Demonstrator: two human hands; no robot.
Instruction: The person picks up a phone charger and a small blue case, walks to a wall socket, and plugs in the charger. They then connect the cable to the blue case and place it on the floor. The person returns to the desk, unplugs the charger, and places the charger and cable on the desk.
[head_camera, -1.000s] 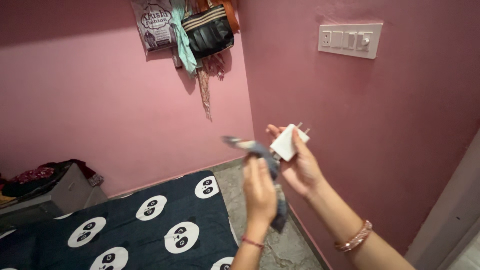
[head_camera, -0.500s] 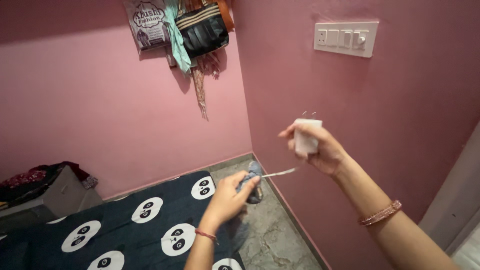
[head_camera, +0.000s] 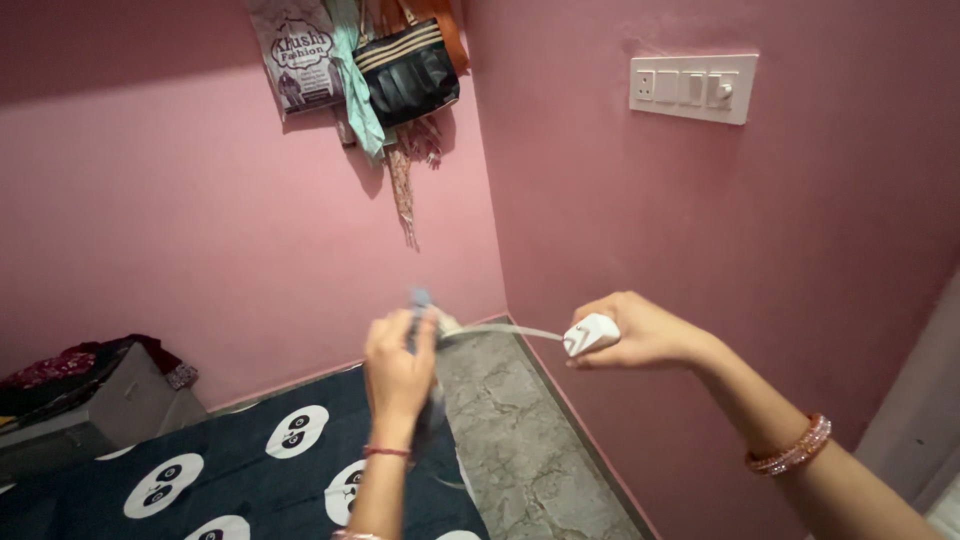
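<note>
A: Right hand (head_camera: 645, 332) fingers pinch the white charger plug (head_camera: 590, 335) near the pink wall; left hand (head_camera: 398, 368) fingers close on the grey cloth (head_camera: 425, 310) around its cable (head_camera: 505, 331), above the bed's corner.

B: Risk — pulling that taut cable could strain it at the plug.

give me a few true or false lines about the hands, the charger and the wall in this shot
1. The right hand holds a white charger plug. True.
2. The left hand is empty. False: its grip is on a grey cloth around the white cable.
3. The cable runs between both hands. True.
4. The charger is plugged into the switch panel. False: the panel sits well above it.
5. The walls are blue. False: the wall is pink.
</note>
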